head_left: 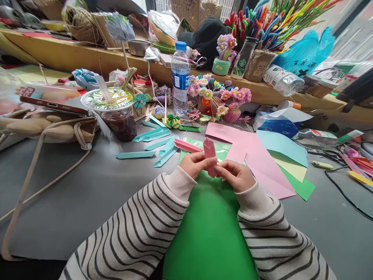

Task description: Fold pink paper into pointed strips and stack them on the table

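A small folded strip of pink paper (209,148) stands upright between my two hands, creased down its length with a pointed lower end. My left hand (196,164) pinches it from the left, the thumb lying across its front. At its lower right, the fingertips of my right hand (236,174) close on the same strip. Just behind my left hand lies another folded pink strip (188,146). Several folded light-blue strips (154,135) are spread on the table to the left. Beneath my hands a large green sheet (212,229) runs toward me.
Pink sheets (262,167), a light-blue sheet (284,147) and green paper lie to the right, near scissors (326,154). At left stand a lidded drink cup (116,120) and a phone (52,104). A water bottle (180,83) and craft flowers (221,95) line the back.
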Demonstrator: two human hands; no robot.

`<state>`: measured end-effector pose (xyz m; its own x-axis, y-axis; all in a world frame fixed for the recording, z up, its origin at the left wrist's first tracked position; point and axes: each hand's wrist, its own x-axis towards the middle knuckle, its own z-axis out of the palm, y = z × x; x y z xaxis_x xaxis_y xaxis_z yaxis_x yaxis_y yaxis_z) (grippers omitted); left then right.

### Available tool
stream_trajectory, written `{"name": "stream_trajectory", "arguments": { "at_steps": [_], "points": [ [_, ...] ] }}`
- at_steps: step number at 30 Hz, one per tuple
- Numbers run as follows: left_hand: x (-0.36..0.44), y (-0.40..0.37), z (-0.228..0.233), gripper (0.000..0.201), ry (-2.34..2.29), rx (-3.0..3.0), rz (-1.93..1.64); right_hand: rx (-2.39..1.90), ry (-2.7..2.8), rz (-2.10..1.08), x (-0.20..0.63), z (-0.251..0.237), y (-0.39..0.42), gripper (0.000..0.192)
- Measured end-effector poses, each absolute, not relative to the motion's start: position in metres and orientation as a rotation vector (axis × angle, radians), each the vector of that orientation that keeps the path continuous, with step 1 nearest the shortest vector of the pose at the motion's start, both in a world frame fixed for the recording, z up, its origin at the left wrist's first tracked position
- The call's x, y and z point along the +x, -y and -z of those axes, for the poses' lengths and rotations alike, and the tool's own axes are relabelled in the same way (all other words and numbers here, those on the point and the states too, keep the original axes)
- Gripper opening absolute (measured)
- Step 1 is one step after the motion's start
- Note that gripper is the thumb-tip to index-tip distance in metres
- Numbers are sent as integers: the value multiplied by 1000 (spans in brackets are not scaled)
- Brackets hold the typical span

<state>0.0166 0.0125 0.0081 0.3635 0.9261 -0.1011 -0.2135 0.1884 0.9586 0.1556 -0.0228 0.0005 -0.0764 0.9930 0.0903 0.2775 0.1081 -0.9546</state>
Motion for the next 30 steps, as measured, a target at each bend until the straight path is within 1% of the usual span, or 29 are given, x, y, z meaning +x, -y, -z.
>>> {"name": "stream_trajectory", "arguments": {
  "at_steps": [4,7,13,21,27,30],
  "points": [
    [17,-14,-5,17,-883,1098,-964,-1328,1600,-941,156,3,24,21],
    [18,-15,-4,18,-965,1056,-1023,-1334,1625,-936,155,3,25,20],
    [18,-15,-7,22,-963,916,-1016,-1308,1426,-920,161,-5,24,15],
    [15,-14,-4,20,-924,1141,-961,-1367,1419,-724,168,-9,26,10],
    [15,-13,-2,19,-894,1284,-988,-1362,1624,-646,166,-5,26,14],
    [15,-13,-3,19,-885,1290,-985,-1361,1632,-655,167,-6,26,15]
  ]
}}
